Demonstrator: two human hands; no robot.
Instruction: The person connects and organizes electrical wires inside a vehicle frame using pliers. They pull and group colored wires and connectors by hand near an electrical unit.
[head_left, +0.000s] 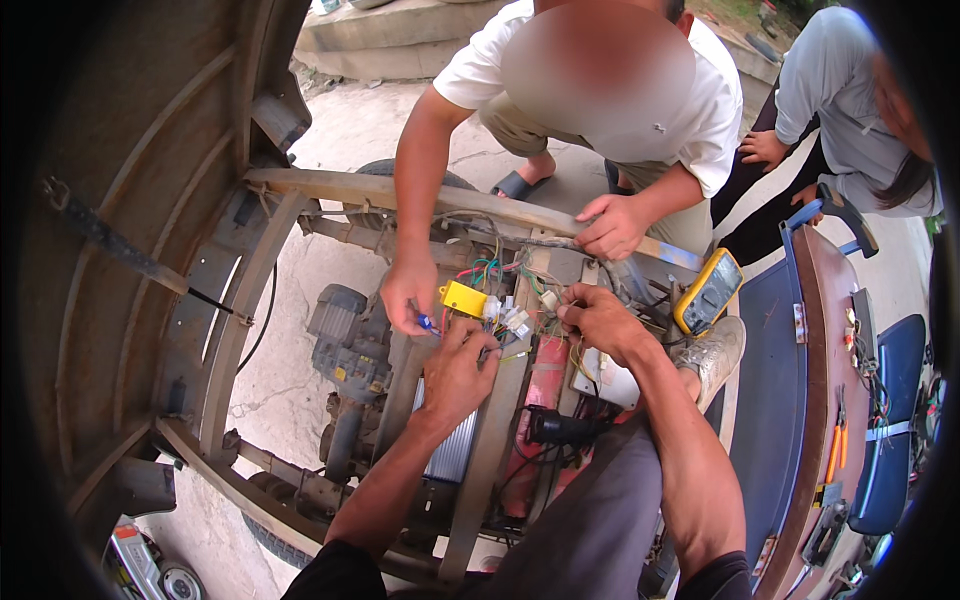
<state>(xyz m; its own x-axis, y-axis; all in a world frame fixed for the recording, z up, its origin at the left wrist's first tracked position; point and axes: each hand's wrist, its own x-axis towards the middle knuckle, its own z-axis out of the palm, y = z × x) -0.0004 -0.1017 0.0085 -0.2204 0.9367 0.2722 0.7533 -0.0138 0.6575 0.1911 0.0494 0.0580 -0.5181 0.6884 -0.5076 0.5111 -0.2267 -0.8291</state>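
My left hand [460, 372] is curled beside a bundle of white plastic connectors [515, 320], just below a yellow box [463, 298]. Its fingertips are partly hidden, so what they grip cannot be made out. Over the same wiring, my right hand [608, 322] pinches a thin wire, close to another white connector [549, 300]. Red, green and blue wires [490, 268] run above the yellow box. Across from me, a co-worker's hand [408, 292] holds a small blue piece [427, 322] to the left of the box. Their other hand [612, 228] rests by the frame.
The open vehicle frame [480, 430] carries a finned silver unit [453, 450] and a motor [350, 345]. A yellow multimeter [708, 291] leans at the right. Orange-handled pliers [835, 445] lie on a brown panel [815, 330]. Another person [840, 110] sits at the far right.
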